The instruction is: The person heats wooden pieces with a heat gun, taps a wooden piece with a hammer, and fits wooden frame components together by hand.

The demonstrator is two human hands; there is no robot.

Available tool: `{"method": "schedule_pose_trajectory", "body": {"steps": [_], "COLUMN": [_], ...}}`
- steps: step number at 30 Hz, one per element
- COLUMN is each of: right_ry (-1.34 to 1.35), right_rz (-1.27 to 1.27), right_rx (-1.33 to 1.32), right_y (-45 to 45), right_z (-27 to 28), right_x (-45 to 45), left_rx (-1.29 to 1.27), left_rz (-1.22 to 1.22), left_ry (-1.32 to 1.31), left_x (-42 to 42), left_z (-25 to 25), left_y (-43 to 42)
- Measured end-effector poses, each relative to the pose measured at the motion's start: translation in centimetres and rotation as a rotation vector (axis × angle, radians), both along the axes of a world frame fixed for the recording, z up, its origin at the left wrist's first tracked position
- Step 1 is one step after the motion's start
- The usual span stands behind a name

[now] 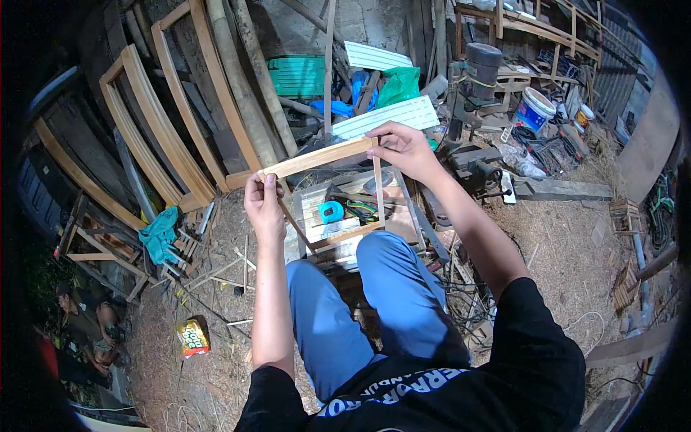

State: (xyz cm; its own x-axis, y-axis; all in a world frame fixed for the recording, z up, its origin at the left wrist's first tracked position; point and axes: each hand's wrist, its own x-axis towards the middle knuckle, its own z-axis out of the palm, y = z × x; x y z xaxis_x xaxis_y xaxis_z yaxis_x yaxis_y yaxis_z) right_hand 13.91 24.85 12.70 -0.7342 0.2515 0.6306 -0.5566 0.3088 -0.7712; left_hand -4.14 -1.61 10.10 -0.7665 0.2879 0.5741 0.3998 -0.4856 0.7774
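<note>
A small rectangular frame of pale, bare wood (317, 158) is held up in front of the seated person, above the knees, with its broad rail uppermost and tilted, the right end higher in view. The left grip (265, 205) pinches the left end of that rail, thumb against the near face and fingers curled behind; the right grip (407, 150) pinches the opposite upper corner between thumb and forefinger. Two thin side pieces run down from the rail to a lower crosspiece near the knees; whether that crosspiece rests on anything, I cannot tell.

Through and around the frame shows a low, worn wooden desk (404, 225), carrying a turquoise tape measure (330, 212) and, just beside it, tools with black and yellow handles (363, 210). Larger frames of brown moulded wood (160, 122) lean well apart, to the left.

The step in hand looks like handling and checking the frame, perhaps its corners and squareness, since neither hand holds a tool. From here, the next move seems to call for an even pinch at both ends, so the slender sides are not twisted, and for one hand to come free only once the frame has firm support.
</note>
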Motion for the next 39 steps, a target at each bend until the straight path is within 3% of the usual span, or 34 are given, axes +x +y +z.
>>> {"method": "schedule_pose_trajectory", "body": {"steps": [18, 39], "right_ry": [-0.008, -0.012], "right_rz": [-0.056, 0.032], "right_rx": [0.041, -0.162], "right_y": [0.3, -0.6], "right_z": [0.2, 0.3], "right_x": [0.1, 0.1], "left_rx": [0.027, 0.019], "left_rz": [-0.008, -0.04], "left_ry": [-0.02, -0.015], "left_x": [0.5, -0.1], "left_z": [0.2, 0.0], "left_y": [0.6, 0.2]}}
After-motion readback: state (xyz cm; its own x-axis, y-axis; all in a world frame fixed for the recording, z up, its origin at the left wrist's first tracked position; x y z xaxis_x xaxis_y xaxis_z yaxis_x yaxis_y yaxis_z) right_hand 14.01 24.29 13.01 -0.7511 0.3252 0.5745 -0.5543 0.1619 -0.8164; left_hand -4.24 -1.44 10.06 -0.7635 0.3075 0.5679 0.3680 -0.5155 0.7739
